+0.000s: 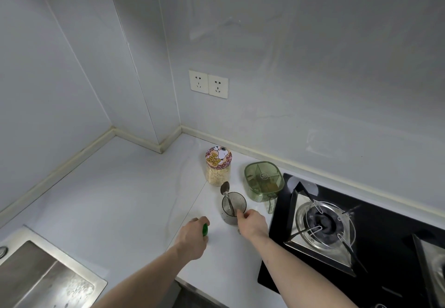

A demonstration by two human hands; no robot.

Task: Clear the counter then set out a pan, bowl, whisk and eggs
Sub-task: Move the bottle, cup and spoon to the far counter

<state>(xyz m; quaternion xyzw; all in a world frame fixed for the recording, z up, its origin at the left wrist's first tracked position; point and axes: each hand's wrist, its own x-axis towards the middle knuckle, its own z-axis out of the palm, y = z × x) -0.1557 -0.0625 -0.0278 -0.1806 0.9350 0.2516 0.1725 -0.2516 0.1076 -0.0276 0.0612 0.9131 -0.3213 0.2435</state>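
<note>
Left hand [193, 237] curled round a small glossy green object [205, 229] on the smooth white counter [125, 187]. Right hand [251, 222] pinches the rim of a round smoky translucent cup [233, 209] — metal spoon [226, 195] standing inside.

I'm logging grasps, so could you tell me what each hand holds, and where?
Left hand grips a small green object, mostly hidden. Right hand pinches the near rim of the grey translucent cup.
</note>
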